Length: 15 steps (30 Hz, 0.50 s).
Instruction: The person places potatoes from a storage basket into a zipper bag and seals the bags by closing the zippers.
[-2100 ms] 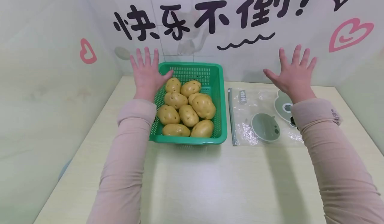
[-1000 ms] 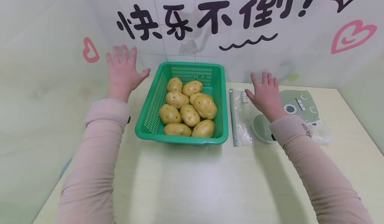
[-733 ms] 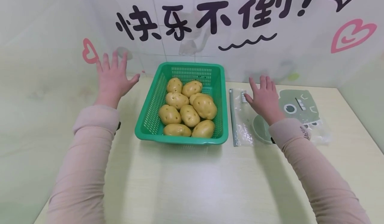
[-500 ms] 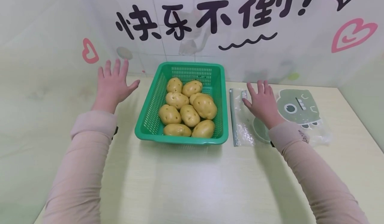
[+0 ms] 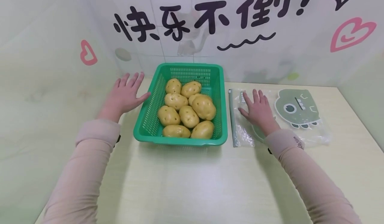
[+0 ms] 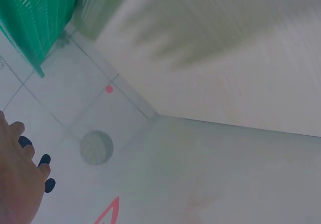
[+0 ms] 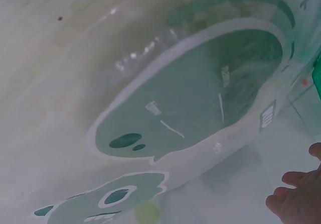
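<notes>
A green plastic basket (image 5: 180,140) with slotted walls holds several yellow potatoes (image 5: 187,116) at the middle of the table. My left hand (image 5: 122,97), fingers spread, is just left of the basket, its thumb close to the rim; whether it touches, I cannot tell. In the left wrist view the left hand (image 6: 20,176) shows at the lower left, below the basket (image 6: 37,23). Over a clear zip bag (image 5: 312,135) with green cartoon prints, my right hand (image 5: 258,112) hovers with extended fingers and holds nothing. The bag (image 7: 190,93) fills much of the right wrist view.
The pale wooden table (image 5: 186,184) meets a covered back wall (image 5: 192,27) with black lettering right behind the basket and bag. Side walls (image 5: 45,84) in pale green flank the table left and right.
The left hand first swung left away from the basket, then came lower and back right toward its rim. The right hand has sunk and shifted left over the bag. Basket and potatoes stay put.
</notes>
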Each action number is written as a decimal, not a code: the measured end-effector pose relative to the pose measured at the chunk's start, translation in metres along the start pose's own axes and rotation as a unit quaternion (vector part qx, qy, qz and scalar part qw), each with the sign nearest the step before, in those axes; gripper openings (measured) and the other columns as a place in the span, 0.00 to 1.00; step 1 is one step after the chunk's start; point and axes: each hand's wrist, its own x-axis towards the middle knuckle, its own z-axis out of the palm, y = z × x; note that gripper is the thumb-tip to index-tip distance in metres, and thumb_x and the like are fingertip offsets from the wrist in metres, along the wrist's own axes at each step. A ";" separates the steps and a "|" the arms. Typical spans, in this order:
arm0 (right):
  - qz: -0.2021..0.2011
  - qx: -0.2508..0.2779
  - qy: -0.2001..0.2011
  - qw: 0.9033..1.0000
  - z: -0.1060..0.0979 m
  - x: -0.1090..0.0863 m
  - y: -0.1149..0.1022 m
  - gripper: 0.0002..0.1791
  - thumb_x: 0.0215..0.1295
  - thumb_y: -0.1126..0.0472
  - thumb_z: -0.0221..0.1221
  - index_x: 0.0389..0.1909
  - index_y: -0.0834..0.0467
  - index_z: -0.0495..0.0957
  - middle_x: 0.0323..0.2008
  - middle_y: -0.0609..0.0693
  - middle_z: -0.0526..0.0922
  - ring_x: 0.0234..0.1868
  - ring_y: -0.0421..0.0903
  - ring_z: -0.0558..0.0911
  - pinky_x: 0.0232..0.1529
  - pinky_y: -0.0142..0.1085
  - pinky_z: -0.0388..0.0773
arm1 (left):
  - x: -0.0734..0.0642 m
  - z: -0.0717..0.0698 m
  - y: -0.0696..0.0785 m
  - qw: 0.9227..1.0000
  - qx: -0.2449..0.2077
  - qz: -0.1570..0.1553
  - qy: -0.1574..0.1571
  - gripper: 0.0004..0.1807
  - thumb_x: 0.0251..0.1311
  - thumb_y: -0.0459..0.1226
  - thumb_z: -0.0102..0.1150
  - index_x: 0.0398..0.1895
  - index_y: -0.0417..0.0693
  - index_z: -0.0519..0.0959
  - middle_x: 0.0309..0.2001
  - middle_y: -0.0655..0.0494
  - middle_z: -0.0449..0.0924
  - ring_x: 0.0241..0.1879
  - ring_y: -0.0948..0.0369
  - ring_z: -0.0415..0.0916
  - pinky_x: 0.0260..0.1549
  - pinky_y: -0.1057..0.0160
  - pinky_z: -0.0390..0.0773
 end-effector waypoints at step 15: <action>-0.029 0.018 -0.017 0.999 0.018 -0.005 -0.007 0.39 0.70 0.44 0.46 0.74 0.60 0.48 0.73 0.73 0.41 0.74 0.71 0.41 0.73 0.61 0.42 | 0.007 0.025 0.009 0.999 -0.026 0.038 -0.026 0.42 0.70 0.56 0.38 0.77 0.48 0.37 0.77 0.42 0.38 0.75 0.40 0.36 0.71 0.35 0.41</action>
